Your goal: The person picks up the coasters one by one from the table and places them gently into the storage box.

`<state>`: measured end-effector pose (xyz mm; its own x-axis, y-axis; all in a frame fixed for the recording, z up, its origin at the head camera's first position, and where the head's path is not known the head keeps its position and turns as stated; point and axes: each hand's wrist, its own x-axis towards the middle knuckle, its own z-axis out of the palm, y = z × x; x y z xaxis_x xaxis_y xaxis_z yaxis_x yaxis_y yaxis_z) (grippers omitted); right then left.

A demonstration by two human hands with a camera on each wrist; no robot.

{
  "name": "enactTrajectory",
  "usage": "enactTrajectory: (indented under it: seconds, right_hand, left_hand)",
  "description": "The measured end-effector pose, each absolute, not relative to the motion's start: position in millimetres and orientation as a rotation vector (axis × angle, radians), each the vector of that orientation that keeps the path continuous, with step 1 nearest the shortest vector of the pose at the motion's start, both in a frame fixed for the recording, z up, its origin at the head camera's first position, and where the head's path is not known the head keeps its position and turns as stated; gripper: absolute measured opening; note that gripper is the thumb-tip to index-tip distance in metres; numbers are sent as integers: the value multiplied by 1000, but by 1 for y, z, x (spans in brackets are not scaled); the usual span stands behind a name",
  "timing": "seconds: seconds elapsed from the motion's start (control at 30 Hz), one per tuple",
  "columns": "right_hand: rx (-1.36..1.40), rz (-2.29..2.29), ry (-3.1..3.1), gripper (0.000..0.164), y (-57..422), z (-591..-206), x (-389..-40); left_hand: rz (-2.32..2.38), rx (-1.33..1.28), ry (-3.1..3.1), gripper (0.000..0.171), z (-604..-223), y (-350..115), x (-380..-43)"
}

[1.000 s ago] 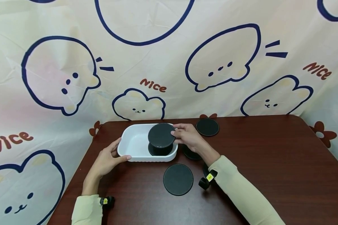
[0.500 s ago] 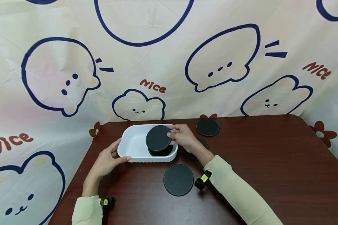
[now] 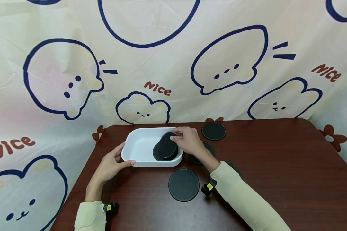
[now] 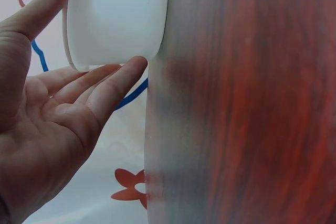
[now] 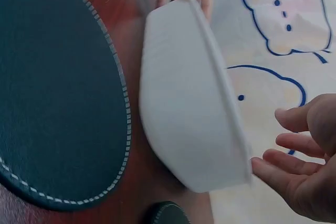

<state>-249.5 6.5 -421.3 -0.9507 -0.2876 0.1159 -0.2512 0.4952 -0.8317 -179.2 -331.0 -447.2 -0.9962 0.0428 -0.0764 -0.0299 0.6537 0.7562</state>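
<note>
My left hand [image 3: 110, 164] grips the left end of a white plastic tray [image 3: 138, 144], thumb on the near rim and fingers round the far side. Inside the tray's right part, a round black coaster [image 3: 168, 147] leans over another black coaster [image 3: 156, 152]. My right hand [image 3: 189, 141] is over the tray's right end, beside the leaning coaster's upper edge. From the right wrist, the fingers [image 5: 291, 163] are loosely spread near the tray wall [image 5: 184, 93], and no coaster shows between them. That wall hides the tray's inside there.
Black stitched coasters lie on the brown table [image 3: 277, 160]: one in front [image 3: 183, 185], one at the back edge [image 3: 213, 131], one beside the tray [image 3: 207, 149] partly behind my right hand, and one [image 3: 233, 167] partly under my sleeve. A printed cloth [image 3: 219, 106] hangs behind.
The coaster in my right hand has gone down into the tray, tilted and been let go. My left hand has stayed on the tray.
</note>
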Motion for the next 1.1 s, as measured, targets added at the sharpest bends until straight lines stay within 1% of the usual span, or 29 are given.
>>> enactTrajectory:
  seconds: [0.17, 0.3, 0.43, 0.77, 1.1]
  right_hand:
    - [-542, -1497, 2701, 41, 27, -418, -247]
    - [-531, -1618, 2560, 42, 49, -420, -243]
    - [-493, -1719, 2385, 45, 71, -422, -238]
    - [-460, -1791, 2105, 61, 114, -443, -235]
    - [-405, -1813, 2046, 63, 144, -457, -233]
  left_hand:
    - [1282, 19, 2773, 107, -445, -330, -180]
    - [1280, 26, 2778, 107, -444, -330, -180]
    - [1280, 20, 2778, 107, -444, -331, -180]
    - [1282, 5, 2768, 108, -447, -331, -180]
    - [1279, 15, 2783, 107, -449, -331, -180]
